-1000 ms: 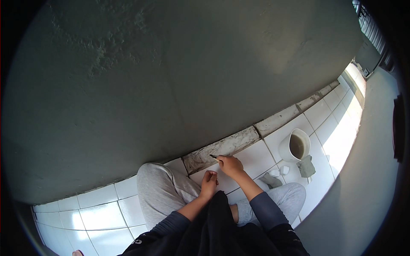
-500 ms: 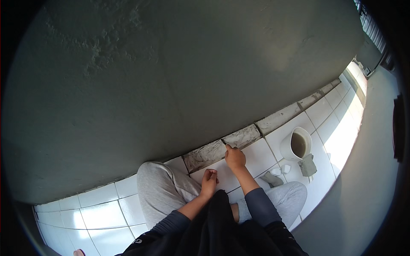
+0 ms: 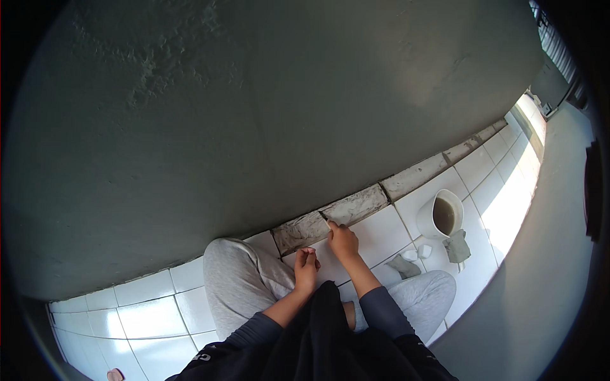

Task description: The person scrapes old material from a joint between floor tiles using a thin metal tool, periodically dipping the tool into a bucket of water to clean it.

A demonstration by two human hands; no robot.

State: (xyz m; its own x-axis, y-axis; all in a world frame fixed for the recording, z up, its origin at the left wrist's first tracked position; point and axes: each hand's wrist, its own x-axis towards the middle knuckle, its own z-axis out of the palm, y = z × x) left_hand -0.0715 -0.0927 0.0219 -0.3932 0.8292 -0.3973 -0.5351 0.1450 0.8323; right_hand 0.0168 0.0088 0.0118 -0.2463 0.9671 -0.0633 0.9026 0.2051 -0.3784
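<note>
One thin tool, mostly hidden, poking from closed grip of right hand, end pointing at smeared white tile strip along foot of grey wall. Left hand sitting near right, fingers curling inward; cannot tell whether holding anything. White tub of murky liquid standing rightward on white tiled floor. Grey-trousered knees flanking hands.

Thin tool in the right grip at a smeared baseboard tile, left grip nearby
</note>
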